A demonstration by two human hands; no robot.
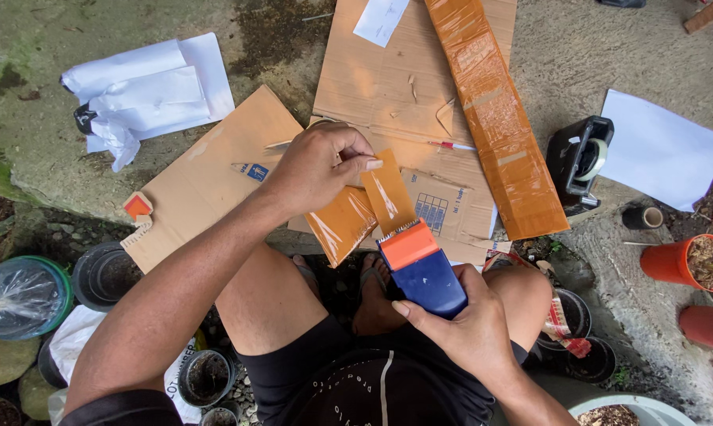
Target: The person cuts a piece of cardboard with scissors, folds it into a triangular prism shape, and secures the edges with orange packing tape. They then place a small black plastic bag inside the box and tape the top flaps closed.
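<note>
Brown tape strip (388, 193) is being pinched taut by the left hand (317, 170) over one taped cardboard piece (342, 225); the right hand (467, 327) is gripping one blue-and-orange tape dispenser (421, 268). Two cardboard sheets (214, 170) are lying beyond.

between hands: we see the brown tape strip (388, 193) stretched from the left hand (317, 170) to the tape dispenser (423, 268) in the right hand (471, 331), blocking that gap.
right side: black desk tape dispenser (579, 162) and taped cardboard strip (494, 118) crowd it.
left side: flat cardboard sheet (206, 177), low, passable above.
far left: white paper bags (147, 91), well apart.
</note>
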